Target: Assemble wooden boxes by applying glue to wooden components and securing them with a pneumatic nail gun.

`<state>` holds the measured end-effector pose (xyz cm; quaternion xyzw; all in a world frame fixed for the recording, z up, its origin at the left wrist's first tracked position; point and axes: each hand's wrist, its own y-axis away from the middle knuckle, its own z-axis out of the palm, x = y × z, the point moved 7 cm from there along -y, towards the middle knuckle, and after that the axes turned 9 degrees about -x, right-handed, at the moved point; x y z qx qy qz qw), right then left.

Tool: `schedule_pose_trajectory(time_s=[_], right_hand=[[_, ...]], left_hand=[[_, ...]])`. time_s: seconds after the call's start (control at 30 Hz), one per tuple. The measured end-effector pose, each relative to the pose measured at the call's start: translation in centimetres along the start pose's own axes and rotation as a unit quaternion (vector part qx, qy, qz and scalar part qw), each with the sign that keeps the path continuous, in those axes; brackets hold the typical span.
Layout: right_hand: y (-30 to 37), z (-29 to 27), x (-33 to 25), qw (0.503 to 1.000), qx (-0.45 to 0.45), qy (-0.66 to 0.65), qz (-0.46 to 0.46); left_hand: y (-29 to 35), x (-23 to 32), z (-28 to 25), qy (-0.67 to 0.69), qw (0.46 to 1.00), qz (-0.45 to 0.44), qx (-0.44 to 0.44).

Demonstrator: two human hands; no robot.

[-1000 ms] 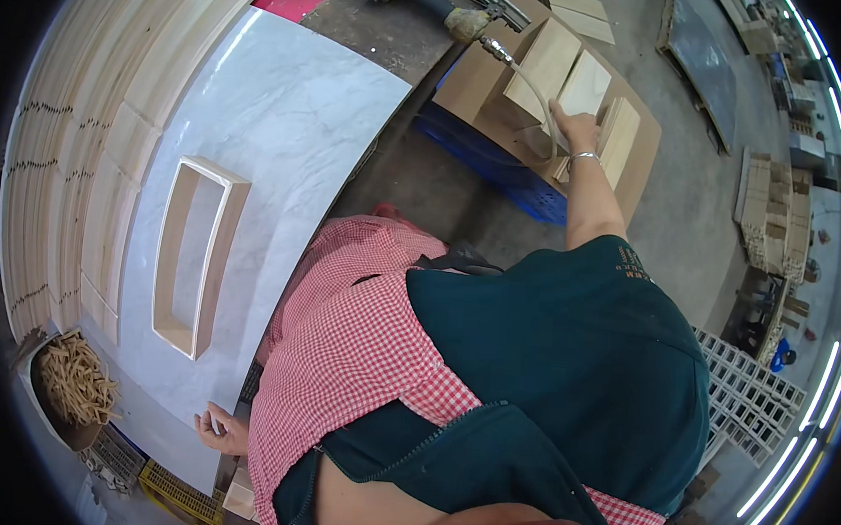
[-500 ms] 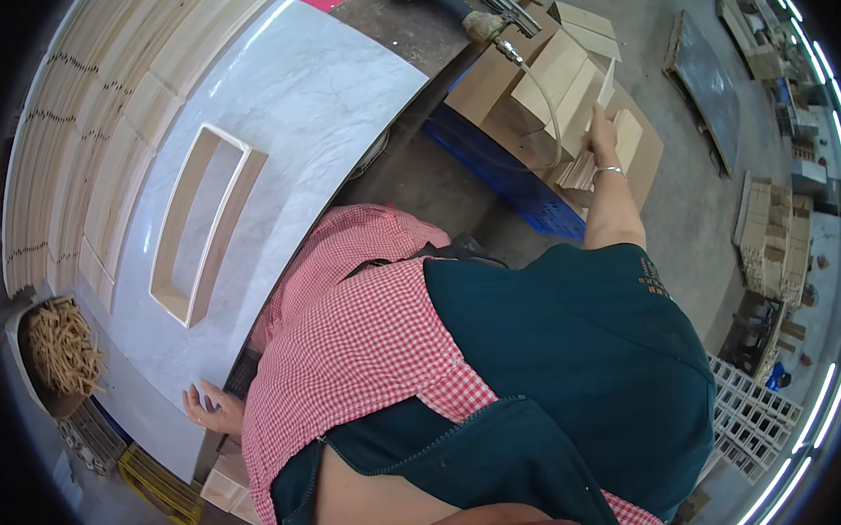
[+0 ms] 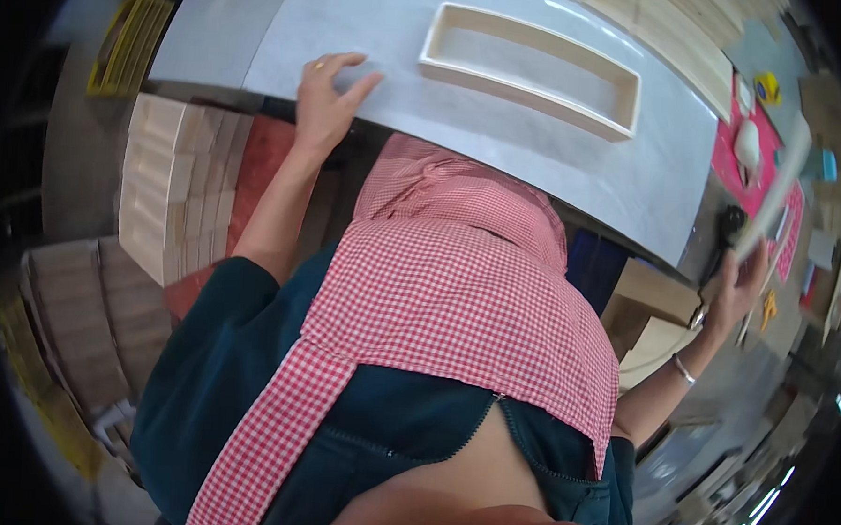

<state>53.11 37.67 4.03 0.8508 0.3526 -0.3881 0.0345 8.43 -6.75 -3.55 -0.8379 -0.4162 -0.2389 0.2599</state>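
Note:
A long, narrow, open wooden frame (image 3: 543, 35) lies on the pale marbled tabletop (image 3: 347, 20) in front of me. Over the table's near edge, left of the frame, my left hand (image 3: 329, 104) is empty, with thumb and fingers apart. Out to the right, beyond the table's corner, my right hand (image 3: 740, 284) grips a thin, light wooden board (image 3: 773, 203) by its lower end. The board is tilted upward and blurred by motion.
Long wooden strips (image 3: 651, 29) lie along the table's far side. At the right are a pink sheet (image 3: 746, 155) and a yellow tape measure (image 3: 768, 87). Stacked wooden trays (image 3: 152, 180) stand left of my arm, near a yellow crate (image 3: 130, 43). A cardboard box (image 3: 658, 296) sits lower right.
My body and view have turned back toward the table. My right hand has come up from the pile of wooden pieces with a board. My left hand has risen to the table edge.

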Motion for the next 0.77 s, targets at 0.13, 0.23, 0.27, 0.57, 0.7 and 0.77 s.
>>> schedule_pose_trajectory(time_s=[0.13, 0.23, 0.27, 0.57, 0.7, 0.77], right_hand=[[-5.6, 12.5, -12.5, 0.942, -0.214, 0.071, -0.249], [-7.8, 17.8, -17.0, 0.906, -0.275, 0.117, -0.301], [-8.5, 19.1, -17.9, 0.890, -0.277, 0.142, -0.333], [-12.3, 22.8, -19.3, 0.846, -0.334, 0.173, -0.378], [-13.0, 22.4, -18.9, 0.845, -0.354, 0.170, -0.362], [-13.2, 21.2, -18.6, 0.851, -0.349, 0.147, -0.363]], left_hand=[[-1.0, 1.3, 2.1, 0.031, 0.998, 0.037, -0.040], [-1.2, 2.4, 3.3, 0.031, 0.998, 0.030, -0.039], [-1.5, 2.8, 3.8, 0.030, 0.998, 0.034, -0.041], [-2.0, 3.2, 4.5, 0.044, 0.998, 0.017, -0.041], [-2.0, 3.1, 4.7, 0.045, 0.998, 0.011, -0.050], [-2.2, 3.0, 4.7, 0.036, 0.997, 0.005, -0.064]])
